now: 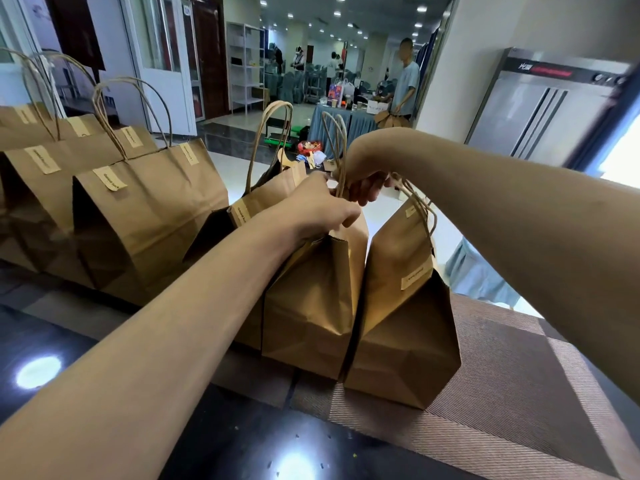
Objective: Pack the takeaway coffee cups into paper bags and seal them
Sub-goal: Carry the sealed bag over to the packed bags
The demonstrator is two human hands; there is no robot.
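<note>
A brown paper bag [311, 306] stands in the middle of the table with its top folded together. My left hand [318, 206] pinches that folded top edge. My right hand [363, 185] grips the twisted paper handles [337, 147] of the same bag just above it. A second brown bag [405, 323], sealed with a paper sticker, stands touching it on the right. No coffee cup is visible; the bags' insides are hidden.
Several sealed brown bags [138, 216] with stickers line the table at the left. The dark glossy table [242, 445] carries a woven brown mat [502, 393] at the right. A person [407, 84] stands at a far table; a steel cabinet [540, 109] is at right.
</note>
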